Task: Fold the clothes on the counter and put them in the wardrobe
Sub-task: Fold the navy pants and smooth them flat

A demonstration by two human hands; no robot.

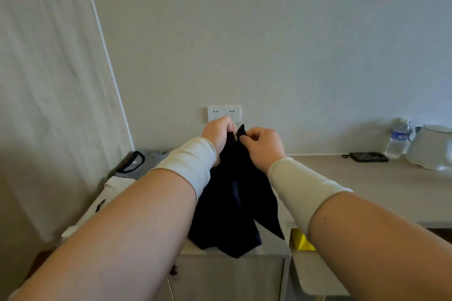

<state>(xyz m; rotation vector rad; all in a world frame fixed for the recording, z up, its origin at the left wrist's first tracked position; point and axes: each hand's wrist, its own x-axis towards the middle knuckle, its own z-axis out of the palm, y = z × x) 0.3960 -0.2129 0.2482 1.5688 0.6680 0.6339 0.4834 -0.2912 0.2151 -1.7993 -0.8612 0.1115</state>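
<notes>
- A pale wall (pixel 293 44) filled most of the view, with a light curtain (pixel 49 80) hanging at the left.
- A light wood counter (pixel 367 186) ran along the wall's foot, with a cabinet front below its near edge.
- A dark navy garment (pixel 234 203) hung in the air above the counter, its upper edge bunched between both hands and its lower folds draping down to the counter's near edge.
- Other clothes (pixel 137 164), grey and white, lay on the counter at the left, partly hidden by the left forearm.
- The left hand (pixel 219 133) had its fingers curled tight, pinching the garment's top edge.
- The right hand (pixel 263 145) was just beside it, fingers curled and pinching a raised corner of the same cloth.
- A white kettle (pixel 430 149), a water bottle (pixel 398 139) and a dark flat object (pixel 368 156) stood at the far right.
- Two white wall sockets (pixel 223 112) sat just behind the hands.
- Something yellow (pixel 303 242) showed below the right forearm.
</notes>
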